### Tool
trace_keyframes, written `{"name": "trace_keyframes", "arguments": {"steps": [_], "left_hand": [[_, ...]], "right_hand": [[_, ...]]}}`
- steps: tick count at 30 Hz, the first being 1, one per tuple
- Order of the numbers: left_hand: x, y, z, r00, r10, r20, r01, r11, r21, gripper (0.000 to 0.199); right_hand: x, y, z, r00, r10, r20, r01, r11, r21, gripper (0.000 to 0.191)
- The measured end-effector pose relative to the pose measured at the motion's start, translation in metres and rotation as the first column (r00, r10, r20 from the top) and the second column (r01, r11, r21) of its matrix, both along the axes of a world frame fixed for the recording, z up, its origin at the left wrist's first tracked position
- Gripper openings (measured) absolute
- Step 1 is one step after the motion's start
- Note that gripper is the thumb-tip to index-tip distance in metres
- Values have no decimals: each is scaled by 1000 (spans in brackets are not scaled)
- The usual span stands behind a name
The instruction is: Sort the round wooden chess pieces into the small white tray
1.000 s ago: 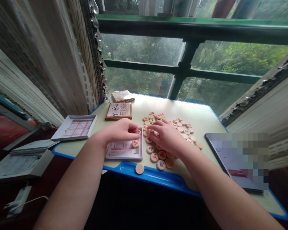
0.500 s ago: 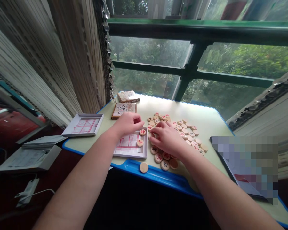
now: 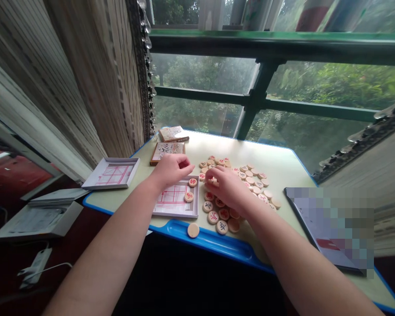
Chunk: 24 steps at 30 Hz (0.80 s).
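My left hand (image 3: 173, 170) hovers at the back edge of a shallow white box half (image 3: 175, 215) lined with a red grid. Its fingers are curled together; whatever they may hold is hidden. Two red-marked Chinese chess pieces, one upper (image 3: 192, 182) and one lower (image 3: 188, 197), lie inside the box's right side. My right hand (image 3: 225, 184) is over the left part of a heap of round wooden Chinese chess pieces (image 3: 249, 180), thumb and fingers bent toward each other. I cannot make out what is between them. The palm covers part of the heap.
A blank-side-up piece (image 3: 193, 230) rests at the blue tray groove (image 3: 224, 245). Two small boxes, one nearer (image 3: 159, 151) and one behind (image 3: 174, 133), sit at the back left. Another box half (image 3: 112, 173) is at the left edge. A dark-edged flat object (image 3: 316, 228) lies right.
The view has shifted slightly, moving the table contents a little left in the picture. My right fingers have bent in more over the heap. My left hand looks nearly unchanged.
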<state>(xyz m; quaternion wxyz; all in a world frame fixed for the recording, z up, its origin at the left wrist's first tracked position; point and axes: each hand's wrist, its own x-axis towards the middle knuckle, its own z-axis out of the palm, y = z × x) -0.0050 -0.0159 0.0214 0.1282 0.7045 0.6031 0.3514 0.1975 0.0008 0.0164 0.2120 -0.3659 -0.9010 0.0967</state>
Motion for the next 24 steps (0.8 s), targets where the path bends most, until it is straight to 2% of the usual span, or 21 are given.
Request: {"name": "trace_keyframes", "arguments": {"steps": [2,4,7,10,15,21,24], "left_hand": [[0,-1,1,996,-3,94,5,1000,-30,28],[0,-3,4,963,-77,259,111,987,-116,29],[1,-8,12,858,-216,465,355,905,-234,30],[2,-13,18,810,-297,506,471,843,-261,33],[3,-14,19,784,-290,548,471,853,-223,29],[2,-12,15,711,-218,668,493,833,-252,28],[2,-10,14,725,-202,658,473,840,-264,29]], "right_hand": [[2,0,-1,990,60,-128,-50,995,81,6],[2,-2,0,954,156,-257,-112,978,176,7],[-1,-9,2,893,258,-368,-157,946,284,8],[-5,-16,4,870,258,-421,-132,943,306,11],[-7,-20,2,844,291,-450,-177,944,278,12],[-6,-19,-4,811,158,-564,-141,987,74,18],[-6,-20,-2,855,121,-504,-63,990,129,16]]}}
